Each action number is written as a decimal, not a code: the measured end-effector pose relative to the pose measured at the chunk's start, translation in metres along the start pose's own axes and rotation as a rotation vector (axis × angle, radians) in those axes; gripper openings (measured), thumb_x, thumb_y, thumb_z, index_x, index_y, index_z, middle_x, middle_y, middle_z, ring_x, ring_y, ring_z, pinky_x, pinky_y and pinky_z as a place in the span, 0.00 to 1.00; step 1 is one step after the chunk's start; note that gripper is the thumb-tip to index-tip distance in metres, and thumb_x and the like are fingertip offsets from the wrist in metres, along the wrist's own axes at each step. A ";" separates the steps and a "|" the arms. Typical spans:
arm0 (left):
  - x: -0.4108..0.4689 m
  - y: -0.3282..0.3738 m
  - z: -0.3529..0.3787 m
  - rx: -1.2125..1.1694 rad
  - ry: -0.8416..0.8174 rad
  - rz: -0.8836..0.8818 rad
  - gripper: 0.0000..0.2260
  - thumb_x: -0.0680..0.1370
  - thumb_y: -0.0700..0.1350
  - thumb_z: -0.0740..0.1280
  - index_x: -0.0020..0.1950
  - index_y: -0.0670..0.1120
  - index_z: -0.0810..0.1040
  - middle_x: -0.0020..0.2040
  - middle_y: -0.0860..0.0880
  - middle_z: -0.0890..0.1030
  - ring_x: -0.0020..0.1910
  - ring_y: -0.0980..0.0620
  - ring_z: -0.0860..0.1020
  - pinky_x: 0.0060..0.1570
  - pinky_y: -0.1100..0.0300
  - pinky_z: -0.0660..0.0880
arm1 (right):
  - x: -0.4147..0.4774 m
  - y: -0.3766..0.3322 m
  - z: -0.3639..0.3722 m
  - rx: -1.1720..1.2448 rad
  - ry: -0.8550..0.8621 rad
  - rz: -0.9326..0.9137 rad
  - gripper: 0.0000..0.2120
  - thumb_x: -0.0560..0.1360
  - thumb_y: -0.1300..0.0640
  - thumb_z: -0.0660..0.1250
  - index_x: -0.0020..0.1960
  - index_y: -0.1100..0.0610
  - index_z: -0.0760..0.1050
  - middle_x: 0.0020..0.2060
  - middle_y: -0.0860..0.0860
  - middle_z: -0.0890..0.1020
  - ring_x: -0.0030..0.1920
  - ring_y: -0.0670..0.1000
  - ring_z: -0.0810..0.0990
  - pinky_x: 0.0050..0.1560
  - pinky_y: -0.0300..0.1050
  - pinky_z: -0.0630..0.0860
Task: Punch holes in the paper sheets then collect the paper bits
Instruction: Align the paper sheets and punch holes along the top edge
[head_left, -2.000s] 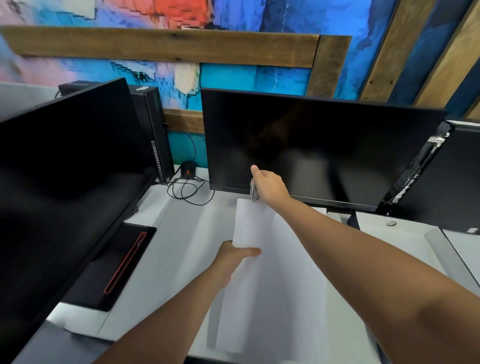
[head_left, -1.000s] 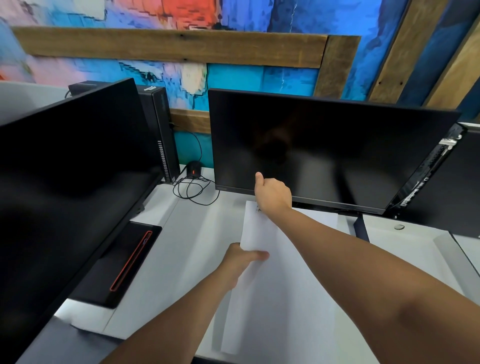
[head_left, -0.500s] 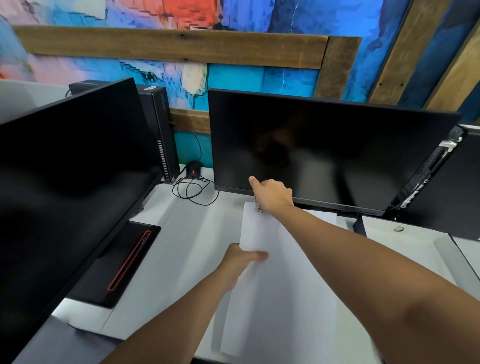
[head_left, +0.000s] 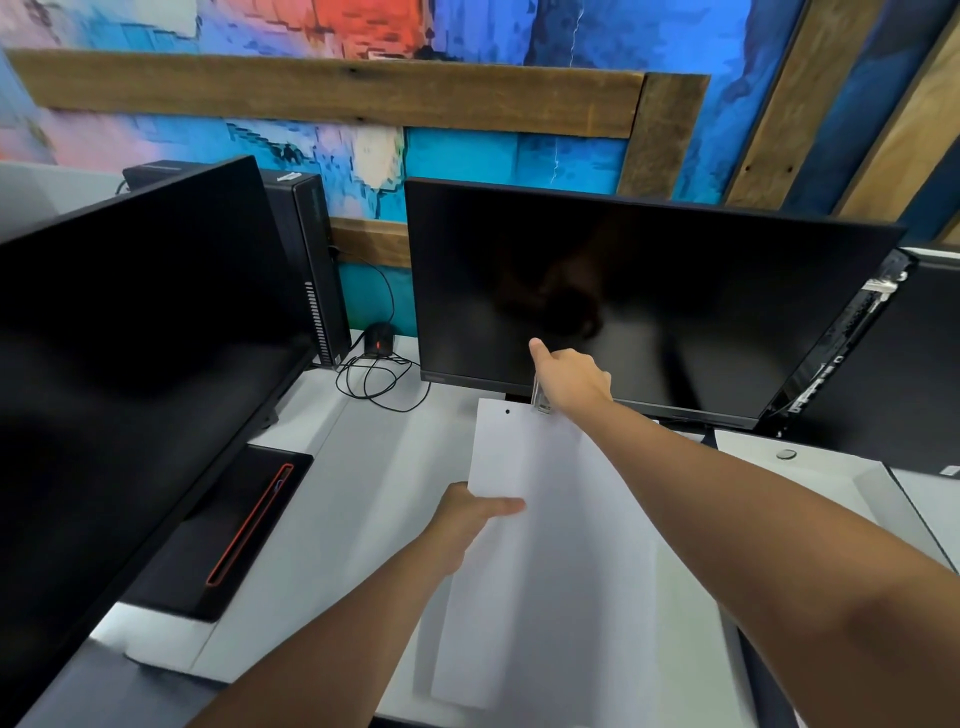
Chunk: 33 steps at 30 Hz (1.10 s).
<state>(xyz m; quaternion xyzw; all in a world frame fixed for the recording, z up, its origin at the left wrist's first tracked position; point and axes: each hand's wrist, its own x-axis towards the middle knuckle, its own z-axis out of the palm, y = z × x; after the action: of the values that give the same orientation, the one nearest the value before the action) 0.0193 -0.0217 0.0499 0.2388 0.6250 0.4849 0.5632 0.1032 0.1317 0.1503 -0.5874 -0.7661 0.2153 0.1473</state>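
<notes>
The paper sheets (head_left: 550, 545) lie lengthwise on the white desk (head_left: 332, 499) before the centre monitor (head_left: 649, 296), far edge under its lower bezel. The left hand (head_left: 467, 519) pinches their left edge, thumb on top, apparently to steady them. The right hand (head_left: 571, 382), forefinger raised and other fingers curled, grips a small clear hole punch (head_left: 541, 400) at the far edge, beside one finished hole (head_left: 507, 411).

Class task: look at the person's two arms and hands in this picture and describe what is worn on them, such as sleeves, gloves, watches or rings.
Both forearms are bare up to the frame edge, with no sleeves showing. The left hand and the right hand wear no gloves. No watch, bracelet or ring can be seen on either wrist or on the fingers that show.
</notes>
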 end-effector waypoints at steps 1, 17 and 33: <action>0.000 0.000 0.000 0.000 0.001 -0.003 0.14 0.67 0.40 0.77 0.52 0.43 0.83 0.49 0.48 0.85 0.50 0.49 0.83 0.55 0.55 0.77 | 0.001 0.004 -0.002 -0.006 0.003 0.002 0.28 0.80 0.42 0.44 0.35 0.59 0.71 0.31 0.51 0.74 0.37 0.53 0.72 0.65 0.55 0.62; 0.001 0.000 0.002 -0.010 -0.001 -0.012 0.13 0.67 0.39 0.77 0.51 0.44 0.83 0.48 0.47 0.85 0.49 0.49 0.83 0.47 0.58 0.78 | -0.003 0.024 -0.001 -0.118 0.019 -0.053 0.30 0.81 0.43 0.43 0.37 0.60 0.74 0.32 0.53 0.76 0.40 0.56 0.74 0.62 0.54 0.63; -0.004 0.000 0.003 -0.044 -0.017 -0.015 0.13 0.68 0.39 0.76 0.52 0.43 0.83 0.48 0.49 0.86 0.48 0.51 0.83 0.45 0.60 0.77 | -0.005 0.021 0.006 -0.161 0.064 -0.042 0.33 0.81 0.41 0.42 0.31 0.59 0.72 0.26 0.52 0.75 0.29 0.51 0.72 0.57 0.52 0.73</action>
<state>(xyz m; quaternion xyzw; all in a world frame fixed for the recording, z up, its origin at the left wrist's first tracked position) 0.0229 -0.0242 0.0526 0.2254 0.6112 0.4922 0.5773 0.1191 0.1301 0.1352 -0.5877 -0.7880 0.1311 0.1283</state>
